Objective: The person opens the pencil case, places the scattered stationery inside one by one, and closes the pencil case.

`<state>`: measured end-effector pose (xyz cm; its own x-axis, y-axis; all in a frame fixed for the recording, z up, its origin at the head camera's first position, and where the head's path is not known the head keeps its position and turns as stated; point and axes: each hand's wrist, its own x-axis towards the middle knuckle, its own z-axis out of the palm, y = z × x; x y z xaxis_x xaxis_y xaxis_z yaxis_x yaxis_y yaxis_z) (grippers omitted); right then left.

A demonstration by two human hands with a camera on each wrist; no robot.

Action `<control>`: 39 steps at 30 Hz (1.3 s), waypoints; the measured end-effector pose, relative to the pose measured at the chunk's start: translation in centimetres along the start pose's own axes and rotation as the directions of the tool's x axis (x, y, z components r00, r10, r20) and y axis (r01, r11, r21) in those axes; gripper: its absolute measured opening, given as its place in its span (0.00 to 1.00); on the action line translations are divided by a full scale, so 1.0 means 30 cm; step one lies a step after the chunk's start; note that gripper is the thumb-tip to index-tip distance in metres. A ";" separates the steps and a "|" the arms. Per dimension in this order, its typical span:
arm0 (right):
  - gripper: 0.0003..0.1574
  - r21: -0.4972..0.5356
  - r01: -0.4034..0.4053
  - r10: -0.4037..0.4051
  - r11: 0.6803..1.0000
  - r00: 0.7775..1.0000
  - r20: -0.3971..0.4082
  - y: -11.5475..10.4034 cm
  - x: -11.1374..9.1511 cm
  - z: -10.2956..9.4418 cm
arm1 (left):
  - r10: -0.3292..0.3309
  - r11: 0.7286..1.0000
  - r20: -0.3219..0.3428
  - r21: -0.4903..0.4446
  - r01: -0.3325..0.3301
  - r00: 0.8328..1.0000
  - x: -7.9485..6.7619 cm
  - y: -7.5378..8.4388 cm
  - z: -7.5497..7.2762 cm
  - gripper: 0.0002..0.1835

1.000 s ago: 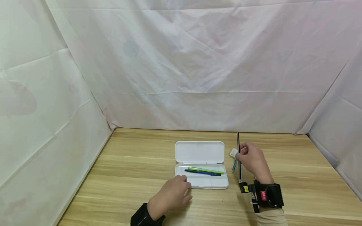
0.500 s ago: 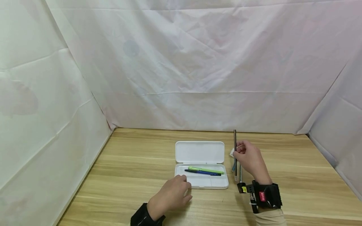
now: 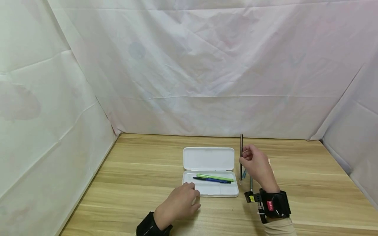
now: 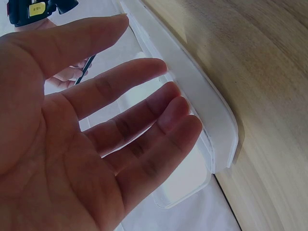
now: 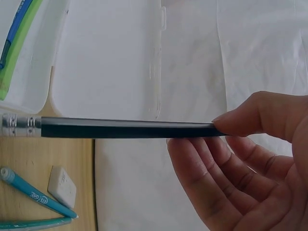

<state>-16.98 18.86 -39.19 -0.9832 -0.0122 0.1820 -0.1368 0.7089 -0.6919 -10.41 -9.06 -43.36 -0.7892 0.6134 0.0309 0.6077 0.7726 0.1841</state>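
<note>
My right hand [image 3: 257,166] pinches a black pencil [image 5: 125,128] between thumb and fingers, its silver ferrule at the near end. In the head view the pencil stands just right of an open white pencil case [image 3: 208,158]. Inside the case's front half lie a green pen [image 3: 215,178] and a dark blue pen [image 3: 210,180]. My left hand [image 3: 179,201] is at the case's front left corner, fingers loosely bent and holding nothing. Its fingertips are close to the case wall [image 4: 211,115] in the left wrist view; whether they touch it, I cannot tell.
Under the right hand, the right wrist view has a white eraser [image 5: 62,186] and two teal pens, one [image 5: 36,193] above the other [image 5: 33,224], on the wooden table [image 3: 124,183]. White cloth [image 3: 206,72] hangs behind and at both sides.
The right hand has shifted left toward the case, carrying the pencil with it and uncovering a small pale thing on its right. My left hand and the case have stayed put.
</note>
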 end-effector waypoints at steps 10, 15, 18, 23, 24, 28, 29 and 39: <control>0.19 -0.010 0.037 -0.037 0.999 0.999 0.016 -0.004 0.004 0.020 | 0.001 1.000 -0.009 0.006 -0.001 1.000 0.000 -0.001 0.003 0.10; 0.19 -0.014 0.035 -0.034 0.999 0.999 0.008 -0.008 0.004 0.024 | 0.002 1.000 -0.010 0.016 -0.002 1.000 0.000 0.001 0.000 0.10; 0.19 -0.008 0.036 -0.036 0.999 0.999 0.002 -0.012 0.004 0.028 | 0.003 1.000 -0.009 0.016 -0.003 1.000 0.000 0.001 -0.002 0.10; 0.19 -0.003 0.036 -0.036 0.999 0.999 -0.004 -0.023 -0.001 0.034 | 0.002 1.000 -0.011 0.010 -0.002 1.000 -0.003 0.001 0.001 0.10; 0.19 0.000 0.035 -0.035 0.999 0.999 -0.006 -0.026 -0.002 0.036 | 0.002 1.000 -0.011 0.008 -0.001 1.000 -0.003 0.002 0.002 0.10; 0.19 0.012 0.048 -0.048 0.999 0.999 -0.012 -0.039 -0.007 0.040 | -0.001 1.000 -0.011 0.006 0.002 1.000 -0.004 0.001 0.004 0.10; 0.19 0.015 0.052 -0.051 0.999 0.999 -0.012 -0.041 -0.008 0.041 | -0.002 1.000 -0.009 0.007 0.002 1.000 -0.004 0.002 0.003 0.10; 0.18 0.023 0.069 -0.068 0.997 0.998 -0.013 -0.037 -0.003 0.057 | -0.010 1.000 0.001 0.004 0.010 1.000 -0.001 0.005 0.000 0.10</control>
<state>-16.94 16.87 -39.63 -0.9699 -0.0514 0.2379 -0.2067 0.6900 -0.6937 -10.30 -8.96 -43.34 -0.7950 0.6060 0.0282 0.6003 0.7791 0.1808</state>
